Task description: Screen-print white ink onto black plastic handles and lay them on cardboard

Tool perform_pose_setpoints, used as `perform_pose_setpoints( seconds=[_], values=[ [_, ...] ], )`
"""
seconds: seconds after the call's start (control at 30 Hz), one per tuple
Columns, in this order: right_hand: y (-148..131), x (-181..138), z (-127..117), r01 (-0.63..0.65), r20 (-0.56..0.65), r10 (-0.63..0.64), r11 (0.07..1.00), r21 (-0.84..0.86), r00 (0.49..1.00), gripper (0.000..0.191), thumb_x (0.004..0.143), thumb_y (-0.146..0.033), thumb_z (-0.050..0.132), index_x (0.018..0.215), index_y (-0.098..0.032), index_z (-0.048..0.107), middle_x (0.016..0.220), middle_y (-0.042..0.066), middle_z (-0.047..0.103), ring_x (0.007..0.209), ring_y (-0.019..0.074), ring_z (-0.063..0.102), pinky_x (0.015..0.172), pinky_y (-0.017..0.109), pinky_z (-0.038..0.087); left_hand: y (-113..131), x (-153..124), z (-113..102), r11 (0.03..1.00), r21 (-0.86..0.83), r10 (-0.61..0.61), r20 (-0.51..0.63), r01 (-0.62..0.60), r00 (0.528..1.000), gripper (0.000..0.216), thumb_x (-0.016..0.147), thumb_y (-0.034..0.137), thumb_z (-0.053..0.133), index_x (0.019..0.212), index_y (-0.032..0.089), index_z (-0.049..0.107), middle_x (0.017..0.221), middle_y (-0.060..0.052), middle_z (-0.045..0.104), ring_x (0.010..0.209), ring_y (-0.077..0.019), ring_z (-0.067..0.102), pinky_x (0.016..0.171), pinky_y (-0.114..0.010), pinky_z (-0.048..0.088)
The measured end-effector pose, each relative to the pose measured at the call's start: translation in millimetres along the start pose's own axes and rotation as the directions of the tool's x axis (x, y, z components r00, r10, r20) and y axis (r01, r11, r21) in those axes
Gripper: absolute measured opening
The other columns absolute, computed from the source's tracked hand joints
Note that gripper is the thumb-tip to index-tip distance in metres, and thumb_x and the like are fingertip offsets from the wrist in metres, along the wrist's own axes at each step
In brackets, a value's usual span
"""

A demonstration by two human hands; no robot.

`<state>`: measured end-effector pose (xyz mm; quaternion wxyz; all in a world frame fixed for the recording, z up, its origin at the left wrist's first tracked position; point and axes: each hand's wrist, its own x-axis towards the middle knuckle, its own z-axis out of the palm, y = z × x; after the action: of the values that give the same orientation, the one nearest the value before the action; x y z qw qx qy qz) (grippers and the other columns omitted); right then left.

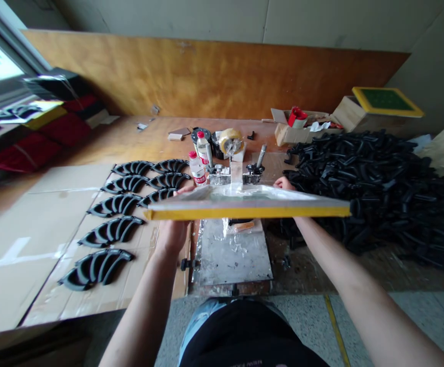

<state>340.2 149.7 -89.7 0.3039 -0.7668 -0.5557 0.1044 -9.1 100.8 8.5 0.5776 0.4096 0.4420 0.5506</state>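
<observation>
Wooden workbench, left hand and right hand stretched forward, gripping a yellow-edged frame

Workshop; wooden workbench; heaped black parts

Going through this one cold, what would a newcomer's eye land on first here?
Probably the flat frame with its bright yellow edge, seen nearly edge-on in the middle, with the left hand and right hand at its two sides. Next, the big heap of black parts on the right. Against that mess, the neatly lined-up curved black pieces on the cardboard at left stand out.
</observation>
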Motion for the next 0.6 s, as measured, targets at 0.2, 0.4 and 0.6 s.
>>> perform_pose_setpoints(
  seconds=[0.2, 0.4, 0.6],
  values=[
    [-15, -82, 49, 0.456, 0.317, -0.43, 0.89, -0.008, 0.845, 0.022, 0.079, -0.031, 0.074, 0.097, -0.021, 0.067, 0.094, 0.005, 0.068, 0.095, 0.0221, 0.057, 0.087, 0.035, 0.042, -34, -9, 18, 0.99, -0.111, -0.104, -0.12, 0.091, 0.987, 0.053, 0.082, 0.058, 0.057, 0.121, 0.021, 0.057, 0.092, -0.004, 0.069, 0.075, -0.0137, 0.065, 0.063, -0.025, 0.054],
    [-75, -155, 48, 0.658, 0.223, -0.638, 0.752, -0.024, 0.737, 0.013, 0.091, -0.03, 0.06, 0.09, -0.02, 0.067, 0.087, 0.006, 0.063, 0.092, 0.0209, 0.053, 0.085, 0.033, 0.042, -116, -77, 20, 0.78, 0.032, -0.625, 0.088, 0.625, 0.776, 0.058, 0.08, 0.062, 0.06, 0.115, 0.016, 0.06, 0.105, -0.015, 0.072, 0.084, -0.023, 0.07, 0.062, -0.032, 0.056],
    [-20, -153, 20, 0.509, 0.214, -0.475, 0.849, -0.141, 0.853, 0.019, 0.094, -0.015, 0.049, 0.095, -0.02, 0.068, 0.089, 0.006, 0.066, 0.09, 0.019, 0.054, 0.081, 0.029, 0.041, -140, -73, -94, 0.712, 0.297, -0.577, -0.27, 0.636, 0.771, 0.056, 0.082, 0.065, 0.045, 0.065, 0.015, 0.062, 0.062, -0.01, 0.068, 0.052, -0.017, 0.06, 0.049, -0.026, 0.047]
  ],
)
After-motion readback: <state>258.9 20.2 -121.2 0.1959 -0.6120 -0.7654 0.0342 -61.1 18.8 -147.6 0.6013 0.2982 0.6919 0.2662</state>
